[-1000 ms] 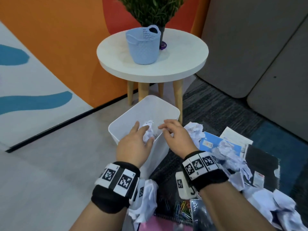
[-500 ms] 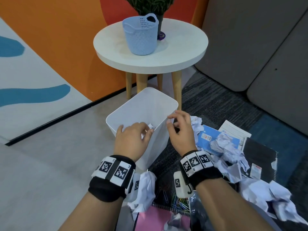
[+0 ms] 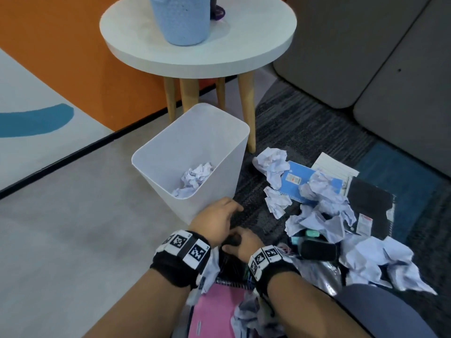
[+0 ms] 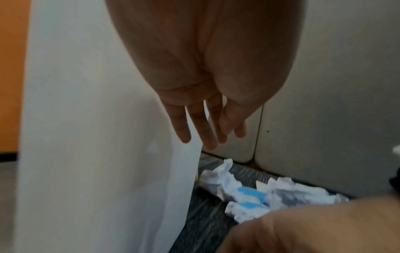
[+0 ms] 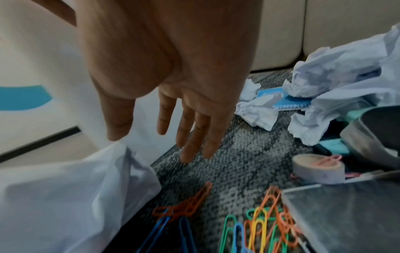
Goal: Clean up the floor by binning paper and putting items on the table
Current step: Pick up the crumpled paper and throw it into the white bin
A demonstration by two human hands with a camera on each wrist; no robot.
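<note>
A white bin (image 3: pixel 219 145) stands on the floor with a crumpled paper ball (image 3: pixel 195 178) lying inside. My left hand (image 3: pixel 219 213) hangs empty just in front of the bin's near wall (image 4: pixel 86 137), its fingers (image 4: pixel 205 130) straight. My right hand (image 3: pixel 240 242) is beside it, lower, also empty, its fingers (image 5: pixel 190 137) spread above the dark carpet. Several crumpled papers (image 3: pixel 317 215) lie to the right, and another crumpled paper (image 5: pixel 65 196) sits under my left wrist. The round white table (image 3: pixel 244 42) stands behind the bin.
A blue basket (image 3: pixel 180 20) sits on the table. On the carpet are a blue notebook (image 3: pixel 300 181), a black notebook (image 3: pixel 371 206), a pink notebook (image 3: pixel 214 311), coloured paper clips (image 5: pixel 259 227) and a tape roll (image 5: pixel 318 168). Grey sofa cushions (image 3: pixel 366 57) border the right.
Both hands have come back from over the bin and dropped toward the floor. The paper ball my left hand held now lies in the bin.
</note>
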